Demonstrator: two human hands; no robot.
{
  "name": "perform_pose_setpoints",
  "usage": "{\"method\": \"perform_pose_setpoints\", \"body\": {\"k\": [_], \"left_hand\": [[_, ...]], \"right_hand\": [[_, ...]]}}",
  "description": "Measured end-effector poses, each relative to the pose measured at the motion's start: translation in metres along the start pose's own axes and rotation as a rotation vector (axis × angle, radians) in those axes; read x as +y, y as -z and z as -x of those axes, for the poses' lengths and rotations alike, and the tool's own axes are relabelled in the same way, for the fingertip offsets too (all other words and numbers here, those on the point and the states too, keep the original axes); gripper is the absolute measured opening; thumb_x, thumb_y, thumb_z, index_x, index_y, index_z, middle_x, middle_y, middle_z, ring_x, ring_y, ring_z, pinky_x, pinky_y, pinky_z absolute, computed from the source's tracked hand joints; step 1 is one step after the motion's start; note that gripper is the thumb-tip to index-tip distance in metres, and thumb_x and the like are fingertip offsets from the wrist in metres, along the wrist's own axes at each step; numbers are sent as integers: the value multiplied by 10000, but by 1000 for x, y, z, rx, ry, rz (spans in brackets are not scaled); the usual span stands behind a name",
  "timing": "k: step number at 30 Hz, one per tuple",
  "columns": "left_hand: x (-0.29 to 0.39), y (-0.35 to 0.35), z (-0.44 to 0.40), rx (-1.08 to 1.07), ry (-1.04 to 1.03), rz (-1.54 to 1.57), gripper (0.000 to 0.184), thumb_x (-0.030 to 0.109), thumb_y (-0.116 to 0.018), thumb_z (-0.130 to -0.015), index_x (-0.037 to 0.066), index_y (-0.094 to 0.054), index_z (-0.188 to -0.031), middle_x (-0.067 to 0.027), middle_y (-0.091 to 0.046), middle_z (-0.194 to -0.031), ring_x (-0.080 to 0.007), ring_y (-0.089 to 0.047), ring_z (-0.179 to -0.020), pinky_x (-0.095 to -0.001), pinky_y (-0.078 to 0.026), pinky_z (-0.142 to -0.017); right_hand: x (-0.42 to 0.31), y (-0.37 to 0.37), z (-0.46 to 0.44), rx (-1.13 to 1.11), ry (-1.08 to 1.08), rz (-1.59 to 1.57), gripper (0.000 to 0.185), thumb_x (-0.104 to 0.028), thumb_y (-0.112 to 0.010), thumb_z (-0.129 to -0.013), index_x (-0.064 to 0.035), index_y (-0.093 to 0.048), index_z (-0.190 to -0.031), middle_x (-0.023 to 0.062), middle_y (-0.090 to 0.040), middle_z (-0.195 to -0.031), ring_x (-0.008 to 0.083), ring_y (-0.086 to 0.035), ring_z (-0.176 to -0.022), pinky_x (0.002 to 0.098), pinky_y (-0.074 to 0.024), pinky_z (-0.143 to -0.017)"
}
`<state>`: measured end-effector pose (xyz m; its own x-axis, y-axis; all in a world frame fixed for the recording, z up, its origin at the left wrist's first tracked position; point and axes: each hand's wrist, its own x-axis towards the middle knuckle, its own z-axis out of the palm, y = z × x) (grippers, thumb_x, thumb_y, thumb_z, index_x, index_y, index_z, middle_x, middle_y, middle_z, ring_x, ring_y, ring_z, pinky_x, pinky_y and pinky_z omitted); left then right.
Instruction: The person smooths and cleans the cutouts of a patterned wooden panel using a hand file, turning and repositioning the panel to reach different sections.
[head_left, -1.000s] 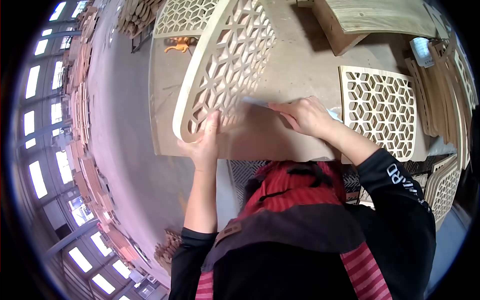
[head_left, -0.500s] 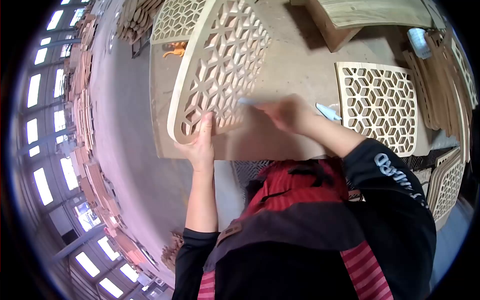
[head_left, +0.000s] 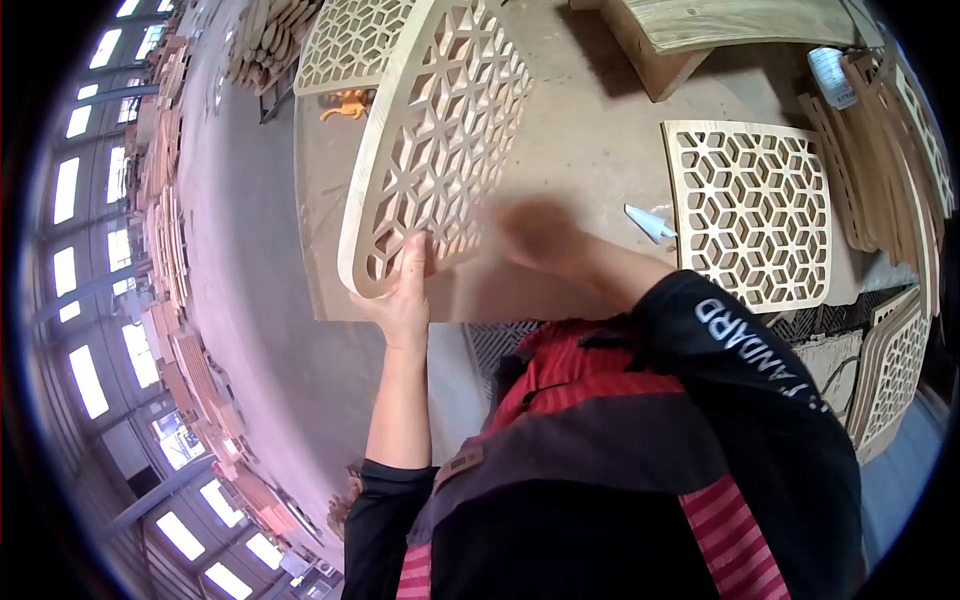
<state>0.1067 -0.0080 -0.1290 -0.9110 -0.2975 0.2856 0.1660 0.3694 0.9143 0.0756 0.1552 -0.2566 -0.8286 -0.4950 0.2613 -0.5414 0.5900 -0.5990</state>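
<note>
My left hand [head_left: 402, 295] grips the lower end of a pale wooden lattice panel [head_left: 385, 215], thumb on the cut-out face and fingers underneath. The panel is tilted up on its edge, with a rounded corner by my hand and star-like openings across it. My right hand [head_left: 545, 235] is closed and smeared by motion just right of the panel's lower part. What its fingertips hold is too blurred to name. Further right, a light blue cone-shaped piece [head_left: 650, 222] lies on the table, beside a second lattice panel [head_left: 752, 297] lying flat.
The brown worktable [head_left: 590, 150] carries another lattice panel [head_left: 350, 45] and an orange tool [head_left: 346, 104] at the far left. A wooden bench-like piece [head_left: 730, 25] stands at the back. Stacked wooden pieces [head_left: 860, 170] and a white cup-like container [head_left: 832, 78] are at right.
My right hand has moved slightly left and down, closer to the panel. The light blue tip seen at its fingers earlier is now lost in blur. My left hand keeps its hold.
</note>
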Motion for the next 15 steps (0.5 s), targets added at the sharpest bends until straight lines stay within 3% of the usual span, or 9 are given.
{"method": "perform_pose_setpoints", "body": {"k": [1, 7, 10, 13, 15], "left_hand": [[10, -2, -2, 21, 50, -46, 358, 18, -764, -801, -61, -609, -1114, -105, -662, -1050, -156, -640, -908, -306, -524, -831], [7, -3, -1, 52, -3, -88, 357, 26, -771, -797, -60, -613, -1104, -101, -666, -1037, -159, -643, -896, -305, -524, -827], [1, 2, -1, 30, 18, -100, 416, 20, -766, -799, -64, -573, -1158, -99, -644, -1072, -170, -634, -928, -309, -521, -846], [4, 0, -6, 46, 26, -51, 377, 18, -757, -809, -56, -591, -1138, -108, -646, -1077, -160, -619, -955, -304, -503, -860], [0, 4, -8, 31, 1, -35, 353, 19, -752, -815, -54, -598, -1124, -110, -649, -1073, -157, -619, -935, -296, -502, -849]], "right_hand": [[-6, -2, -5, 45, 18, 15, 485, -95, -521, -847, -187, -557, -1322, 135, -647, -712, 285, -640, -621, 428, -484, -547], [1, 72, 54, -199, -130, -66, 452, -106, -587, -801, -172, -606, -1248, 118, -652, -704, 275, -639, -589, 410, -488, -508], [-12, 49, 32, -80, -57, 25, 469, -99, -576, -808, -161, -593, -1273, 111, -644, -688, 290, -630, -586, 427, -496, -529], [-18, 10, -5, -186, -74, 58, 432, -123, -501, -860, -94, -528, -1291, 105, -615, -670, 281, -648, -636, 421, -500, -554], [-14, 11, 9, -85, -75, 49, 487, -111, -517, -850, -143, -529, -1336, 116, -606, -663, 291, -620, -602, 425, -480, -517]]}}
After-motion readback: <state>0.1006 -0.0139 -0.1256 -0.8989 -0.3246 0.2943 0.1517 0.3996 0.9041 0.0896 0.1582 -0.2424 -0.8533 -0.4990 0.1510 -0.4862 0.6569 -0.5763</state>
